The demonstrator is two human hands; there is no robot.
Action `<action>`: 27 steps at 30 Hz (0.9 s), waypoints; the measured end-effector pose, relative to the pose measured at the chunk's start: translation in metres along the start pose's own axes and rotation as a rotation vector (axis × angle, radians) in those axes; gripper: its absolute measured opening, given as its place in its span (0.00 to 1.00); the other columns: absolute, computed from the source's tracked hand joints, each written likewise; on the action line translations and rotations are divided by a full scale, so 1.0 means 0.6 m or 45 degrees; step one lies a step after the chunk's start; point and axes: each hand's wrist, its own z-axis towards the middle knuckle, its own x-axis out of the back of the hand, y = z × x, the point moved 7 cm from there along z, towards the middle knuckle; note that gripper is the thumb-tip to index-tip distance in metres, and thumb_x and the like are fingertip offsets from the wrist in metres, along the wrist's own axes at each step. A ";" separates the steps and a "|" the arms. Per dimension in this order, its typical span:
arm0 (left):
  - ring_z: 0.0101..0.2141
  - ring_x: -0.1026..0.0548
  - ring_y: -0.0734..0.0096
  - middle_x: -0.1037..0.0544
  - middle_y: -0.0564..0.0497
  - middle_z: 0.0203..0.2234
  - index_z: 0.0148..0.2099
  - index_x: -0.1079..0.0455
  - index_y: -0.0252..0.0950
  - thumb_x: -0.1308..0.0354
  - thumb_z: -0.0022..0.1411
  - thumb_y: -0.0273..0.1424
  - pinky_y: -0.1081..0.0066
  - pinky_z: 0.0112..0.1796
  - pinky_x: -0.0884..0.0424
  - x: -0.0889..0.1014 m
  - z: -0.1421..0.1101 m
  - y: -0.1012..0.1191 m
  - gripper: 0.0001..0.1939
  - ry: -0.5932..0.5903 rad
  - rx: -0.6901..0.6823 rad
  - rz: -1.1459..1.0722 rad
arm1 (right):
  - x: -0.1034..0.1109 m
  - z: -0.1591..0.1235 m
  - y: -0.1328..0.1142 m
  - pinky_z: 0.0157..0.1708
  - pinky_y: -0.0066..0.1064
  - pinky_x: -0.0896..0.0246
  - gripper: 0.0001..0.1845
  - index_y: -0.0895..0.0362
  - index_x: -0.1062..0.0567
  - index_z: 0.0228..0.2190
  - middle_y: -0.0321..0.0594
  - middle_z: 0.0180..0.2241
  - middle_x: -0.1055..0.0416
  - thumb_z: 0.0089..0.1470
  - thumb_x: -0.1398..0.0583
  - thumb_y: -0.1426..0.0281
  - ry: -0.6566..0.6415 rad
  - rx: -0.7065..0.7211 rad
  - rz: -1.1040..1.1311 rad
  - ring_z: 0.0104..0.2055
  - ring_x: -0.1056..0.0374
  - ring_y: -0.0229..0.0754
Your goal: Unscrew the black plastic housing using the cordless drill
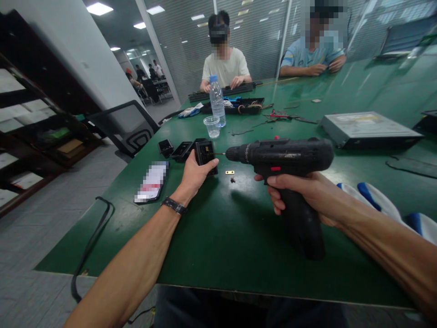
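**Drill bit meets small black housing on the green counter**

A small black plastic box-shaped housing (pixel 205 155) stands on edge near the middle of the green counter (pixel 218 246), its open face turned right. The left hand (pixel 194 175) is clamped on it from the near side, thumb along its right edge. A black pistol-grip cordless drill (pixel 287 157) with a red switch points left, its thin bit reaching the housing's open face. The right hand (pixel 300 191) is wrapped tight round the drill's grip, one finger by the trigger. The two hands are apart, the drill's body between them.

Just right of the housing, under the bit, a small brass plate (pixel 230 172) and a dark screw (pixel 233 180) lie on the counter. Just left of the housing and touching it sit more black plastic shells (pixel 180 151), with one separate black piece (pixel 165 147) a little further left. Nearer and to the left lies a flat packet with a blurred label (pixel 152 183). A black strap (pixel 89 246) hangs off the near left edge.

Beyond the housing stand a clear plastic cup (pixel 212 126) and a clear water bottle with a blue cap (pixel 217 101). A flat grey metal drive unit (pixel 368 129) lies far right. White and blue gloves (pixel 382 205) lie beside the right forearm. Two other people sit at the far end, their hands on the counter.
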 end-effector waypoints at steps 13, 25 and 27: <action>0.34 0.24 0.68 0.24 0.51 0.38 0.48 0.31 0.38 0.27 0.53 0.37 0.66 0.35 0.22 -0.001 0.001 -0.001 0.24 -0.027 -0.043 -0.053 | -0.046 -0.009 0.036 0.28 0.31 0.33 0.14 0.61 0.21 0.41 0.34 0.26 0.32 0.52 0.30 0.69 -0.216 -0.141 0.401 0.25 0.35 0.36; 0.32 0.25 0.70 0.24 0.50 0.37 0.47 0.28 0.36 0.25 0.51 0.35 0.66 0.32 0.20 -0.007 -0.002 -0.011 0.23 -0.061 0.066 -0.144 | -0.052 -0.013 0.047 0.29 0.30 0.35 0.12 0.60 0.22 0.39 0.35 0.27 0.30 0.52 0.31 0.70 -0.207 -0.218 0.464 0.26 0.36 0.36; 0.32 0.25 0.69 0.23 0.49 0.37 0.47 0.27 0.36 0.25 0.51 0.34 0.66 0.32 0.19 -0.006 -0.003 -0.009 0.23 -0.060 0.090 -0.150 | -0.051 -0.011 0.049 0.29 0.32 0.33 0.10 0.60 0.22 0.38 0.35 0.25 0.30 0.54 0.32 0.68 -0.218 -0.201 0.452 0.24 0.35 0.36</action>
